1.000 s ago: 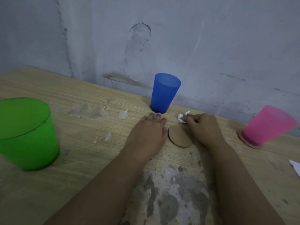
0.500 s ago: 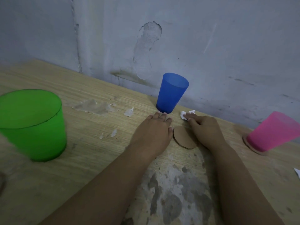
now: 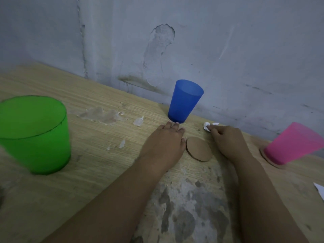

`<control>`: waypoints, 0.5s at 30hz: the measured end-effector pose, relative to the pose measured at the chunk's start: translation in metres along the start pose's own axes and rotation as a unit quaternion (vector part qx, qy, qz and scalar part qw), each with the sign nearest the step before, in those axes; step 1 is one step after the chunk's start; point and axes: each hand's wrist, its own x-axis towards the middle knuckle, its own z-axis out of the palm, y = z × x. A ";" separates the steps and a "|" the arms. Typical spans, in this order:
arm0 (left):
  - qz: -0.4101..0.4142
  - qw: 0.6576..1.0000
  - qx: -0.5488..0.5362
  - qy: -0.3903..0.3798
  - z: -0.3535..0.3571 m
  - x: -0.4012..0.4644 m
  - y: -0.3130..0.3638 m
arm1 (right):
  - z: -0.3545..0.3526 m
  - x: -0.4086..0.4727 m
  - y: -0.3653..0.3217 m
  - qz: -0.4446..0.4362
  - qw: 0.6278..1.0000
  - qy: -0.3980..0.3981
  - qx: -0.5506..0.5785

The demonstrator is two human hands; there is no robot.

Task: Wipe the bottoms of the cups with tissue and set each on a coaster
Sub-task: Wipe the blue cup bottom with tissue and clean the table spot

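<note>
A blue cup [image 3: 185, 101] stands upright on the wooden table near the wall. My left hand [image 3: 166, 142] lies flat on the table with its fingertips at the cup's base. Just right of that hand lies a round brown coaster [image 3: 199, 149], bare. My right hand [image 3: 228, 139] pinches a small wad of white tissue [image 3: 206, 126] against the table, right of the blue cup. A pink cup [image 3: 296, 142] stands on a second coaster [image 3: 273, 163] at the right. A large green cup [image 3: 33, 132] stands at the left.
The grey wall [image 3: 228, 50] runs close behind the blue cup. Torn patches and white flecks [image 3: 103, 115] mark the table [image 3: 98, 165] between the green and blue cups. Worn grey spots spread between my forearms. A white paper corner [image 3: 320, 189] shows at the right edge.
The view has swung slightly, shifting everything in frame. My right hand has slid a little to the right with the tissue. My left hand stays at the blue cup's base.
</note>
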 end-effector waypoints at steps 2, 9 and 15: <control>0.001 1.000 0.004 0.007 0.000 0.000 0.000 | 0.004 0.008 -0.006 -0.004 0.999 -0.031 -0.039; 0.003 1.000 0.011 0.001 -0.002 0.000 0.000 | 0.010 0.016 -0.033 -0.077 0.994 -0.075 -0.035; -0.001 1.000 0.010 -0.003 0.000 0.001 0.000 | 0.000 -0.007 -0.022 -0.114 0.989 -0.089 -0.042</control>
